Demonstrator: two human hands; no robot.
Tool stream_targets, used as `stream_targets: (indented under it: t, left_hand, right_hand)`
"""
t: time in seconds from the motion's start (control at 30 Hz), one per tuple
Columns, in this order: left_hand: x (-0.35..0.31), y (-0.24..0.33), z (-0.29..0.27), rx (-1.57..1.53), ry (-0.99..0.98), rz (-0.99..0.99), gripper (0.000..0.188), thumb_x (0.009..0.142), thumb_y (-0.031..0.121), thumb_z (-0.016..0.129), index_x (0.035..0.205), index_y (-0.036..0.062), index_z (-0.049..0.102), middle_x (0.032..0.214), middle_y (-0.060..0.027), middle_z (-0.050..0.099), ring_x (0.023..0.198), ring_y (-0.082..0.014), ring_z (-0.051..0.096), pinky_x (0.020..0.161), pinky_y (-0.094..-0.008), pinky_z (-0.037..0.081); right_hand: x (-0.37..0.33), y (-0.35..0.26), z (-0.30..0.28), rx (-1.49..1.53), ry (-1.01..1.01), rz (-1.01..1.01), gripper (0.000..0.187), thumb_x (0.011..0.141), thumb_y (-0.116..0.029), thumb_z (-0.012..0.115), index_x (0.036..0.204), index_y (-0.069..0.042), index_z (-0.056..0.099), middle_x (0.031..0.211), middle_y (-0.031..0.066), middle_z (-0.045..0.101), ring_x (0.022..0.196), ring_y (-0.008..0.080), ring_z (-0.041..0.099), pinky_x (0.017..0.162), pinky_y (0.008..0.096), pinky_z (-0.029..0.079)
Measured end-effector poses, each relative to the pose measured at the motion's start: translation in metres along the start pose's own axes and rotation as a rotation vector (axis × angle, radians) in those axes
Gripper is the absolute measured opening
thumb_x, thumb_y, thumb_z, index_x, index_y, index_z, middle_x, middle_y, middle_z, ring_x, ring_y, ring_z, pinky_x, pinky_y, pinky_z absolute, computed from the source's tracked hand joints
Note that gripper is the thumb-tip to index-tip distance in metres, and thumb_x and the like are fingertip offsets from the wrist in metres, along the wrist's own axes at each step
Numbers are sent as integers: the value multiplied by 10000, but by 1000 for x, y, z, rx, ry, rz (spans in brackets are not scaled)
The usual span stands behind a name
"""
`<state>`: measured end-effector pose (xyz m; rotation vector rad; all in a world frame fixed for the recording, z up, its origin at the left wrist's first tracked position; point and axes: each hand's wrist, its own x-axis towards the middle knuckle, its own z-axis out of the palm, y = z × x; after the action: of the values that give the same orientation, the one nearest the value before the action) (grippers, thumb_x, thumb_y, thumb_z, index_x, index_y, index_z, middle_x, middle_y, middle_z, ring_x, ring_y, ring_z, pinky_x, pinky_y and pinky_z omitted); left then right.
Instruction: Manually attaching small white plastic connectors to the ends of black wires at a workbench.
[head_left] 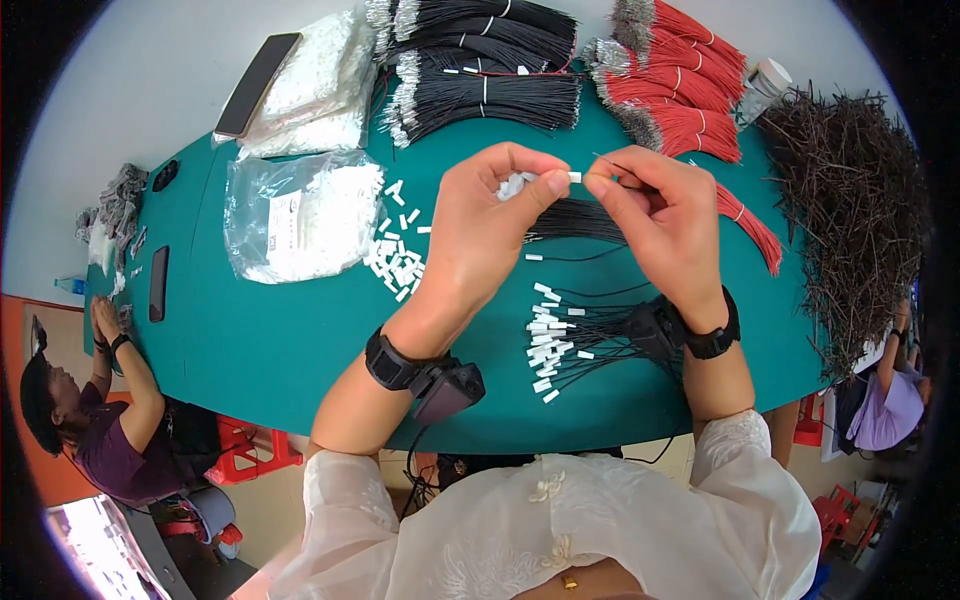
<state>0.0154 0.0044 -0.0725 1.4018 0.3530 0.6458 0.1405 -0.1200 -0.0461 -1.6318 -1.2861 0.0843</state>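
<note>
At one o'clock, the left hand (480, 212) pinched a white connector (575, 177) in its fingers; just beside, the right hand (665, 215) gripped a thin dark wire (603, 158). Loose connectors (398, 266) lay at ten o'clock on the surface (290, 350).

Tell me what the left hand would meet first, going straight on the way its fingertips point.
Most likely the bare right hand: its fingertips lie just beyond the small white rectangular plastic piece that the left hand pinches. Depth between them is hard to judge.
</note>
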Motion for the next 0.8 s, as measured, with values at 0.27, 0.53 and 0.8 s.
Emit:
stream_targets:
  t: [0.27, 0.53, 0.8]
  left_hand:
    - [9, 4, -16, 285, -157, -55, 152, 834, 122, 703, 923, 4, 662, 789, 17, 618, 664, -53, 501, 595, -198, 390]
    - [8, -14, -12, 465, -397, -113, 158, 798, 124, 701, 889, -1, 668, 723, -15, 605, 643, -91, 528, 598, -236, 443]
    - [20, -39, -15, 240, -113, 71, 180, 889, 174, 612, 927, 3, 653, 807, -10, 625, 730, -75, 558, 637, -233, 450]
  right_hand:
    - [5, 0, -38, -189, -318, 43, 104, 888, -63, 608, 887, 37, 637, 666, 58, 594, 568, 71, 499, 516, 215, 381]
    - [5, 4, -29, -222, -201, -39, 155, 881, -125, 625, 840, 24, 627, 570, 93, 523, 486, 176, 446, 472, 298, 336]
    - [-4, -10, 2, 99, -363, 97, 85, 831, -70, 686, 871, 4, 672, 628, -2, 528, 514, 32, 369, 477, 218, 278]
